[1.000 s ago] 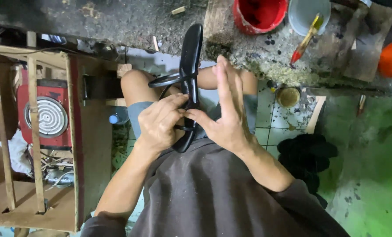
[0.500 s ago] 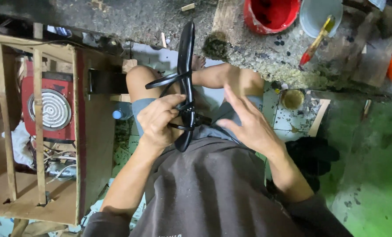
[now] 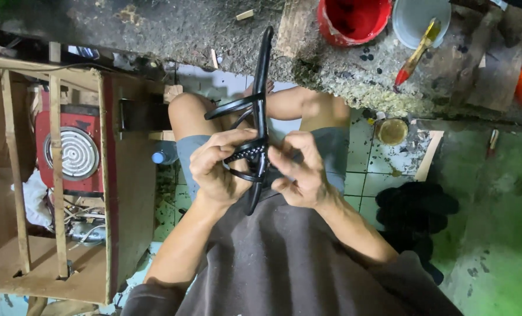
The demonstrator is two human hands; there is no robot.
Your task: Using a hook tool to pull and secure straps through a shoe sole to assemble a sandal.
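Note:
I hold a long, thin black plastic part (image 3: 261, 88) upright over my lap, seen edge-on, with a curved arm branching to the left and a perforated piece near its lower end. My left hand (image 3: 217, 167) wraps around that lower section from the left. My right hand (image 3: 299, 169) presses against it from the right, fingers curled onto the perforated piece. My bare knees and grey shorts (image 3: 331, 155) lie beneath.
A wooden frame (image 3: 56, 175) with a red electric hot plate (image 3: 71, 152) stands at left. A rough concrete ledge (image 3: 173, 29) carries a red bucket (image 3: 354, 20), a white pot (image 3: 419, 20) and a brush (image 3: 416, 55). Black cloth (image 3: 416, 216) lies on the green floor.
My right hand, spread open beside the black part earlier, has closed in onto it. The part now stands more upright, and my view has shifted slightly.

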